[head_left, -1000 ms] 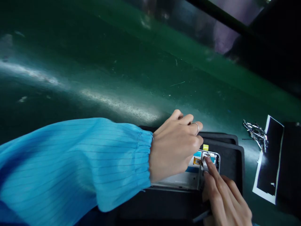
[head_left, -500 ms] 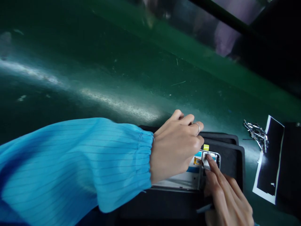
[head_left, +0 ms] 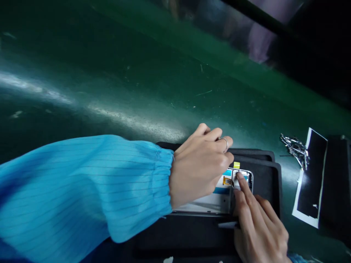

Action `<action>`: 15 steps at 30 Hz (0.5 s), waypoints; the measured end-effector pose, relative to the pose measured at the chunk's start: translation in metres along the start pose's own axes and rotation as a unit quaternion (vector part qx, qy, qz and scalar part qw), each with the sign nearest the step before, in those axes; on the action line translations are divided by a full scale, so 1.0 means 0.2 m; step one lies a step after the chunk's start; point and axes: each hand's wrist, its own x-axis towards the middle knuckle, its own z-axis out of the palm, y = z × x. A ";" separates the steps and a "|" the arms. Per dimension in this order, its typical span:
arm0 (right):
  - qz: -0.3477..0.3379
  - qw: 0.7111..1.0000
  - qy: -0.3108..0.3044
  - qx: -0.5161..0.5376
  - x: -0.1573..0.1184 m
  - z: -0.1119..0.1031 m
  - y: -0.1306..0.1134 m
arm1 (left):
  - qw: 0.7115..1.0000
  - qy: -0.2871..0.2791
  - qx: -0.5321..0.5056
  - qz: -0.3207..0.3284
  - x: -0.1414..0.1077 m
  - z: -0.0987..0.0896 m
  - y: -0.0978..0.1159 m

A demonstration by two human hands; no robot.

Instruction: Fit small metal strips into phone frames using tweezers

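An opened phone body [head_left: 222, 206], silvery white inside with blue strips and an orange flex cable [head_left: 227, 180], lies on a black tray [head_left: 268, 182]. Reaching in from the left, my left hand [head_left: 201, 168] wears a ring and rests over the phone with curled fingers; whatever they grip is hidden. The index fingertip of my right hand [head_left: 259, 219] presses on the phone's right end, near a yellow tab [head_left: 237, 165]. A slim grey pointed tool [head_left: 228, 225] sticks out from under that hand, seemingly held by its folded fingers.
On the green table [head_left: 153, 87], a pile of small metal parts [head_left: 297, 150] lies to the right, against a black sheet with white edges [head_left: 311, 175]. A dark block [head_left: 338, 190] stands beyond it. White scraps [head_left: 168, 259] show at the bottom edge.
The whole view has shifted slightly, so everything sits a little further left and up. The grey tool now lies flatter, and more of it shows. Both hands stay at the phone.
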 end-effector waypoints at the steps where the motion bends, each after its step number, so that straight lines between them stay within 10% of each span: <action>1: 0.005 1.000 0.006 0.014 0.00 0.00 0.00 | 1.000 -0.002 0.000 -0.001 0.00 0.00 0.00; 15: 0.020 0.997 0.037 0.059 0.00 -0.01 -0.01 | 1.000 -0.022 -0.011 -0.011 0.00 -0.01 0.00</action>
